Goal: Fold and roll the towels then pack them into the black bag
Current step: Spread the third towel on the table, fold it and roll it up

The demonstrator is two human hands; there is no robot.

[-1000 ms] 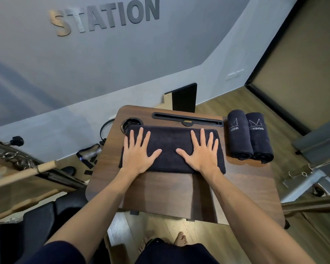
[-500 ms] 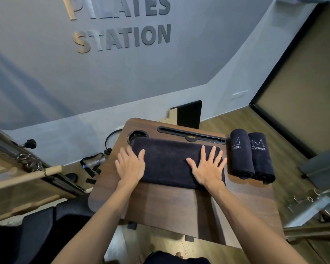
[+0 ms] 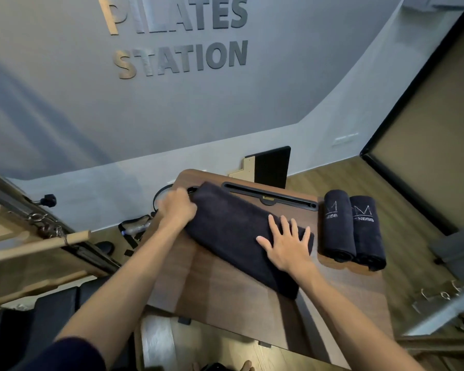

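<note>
So the folded black towel (image 3: 241,234) sits mid-frame on the wooden bench (image 3: 225,295), but it's no longer square to the bench edge like half a second ago; now it runs diagonally, from the cup hole at the upper left of the bench down toward the lower right. The left hand (image 3: 178,207) has slid off the top of the towel to its upper-left end, and the fingers look curled over that end, gripping it, though it's a bit motion-blurred. The right hand (image 3: 285,243) is still flat on the towel's right part, fingers straight and spread, pressing down and not grasping anything. Two rolled towels (image 3: 354,228) with pale logos lie side by side, touching each other, at the right edge of the bench, same as before. The black slot (image 3: 271,196) along the bench's far edge is just past the towel. The camera has tipped up too, so the PILATES STATION lettering (image 3: 180,36) on the wall now shows in full at the top of the frame.
</note>
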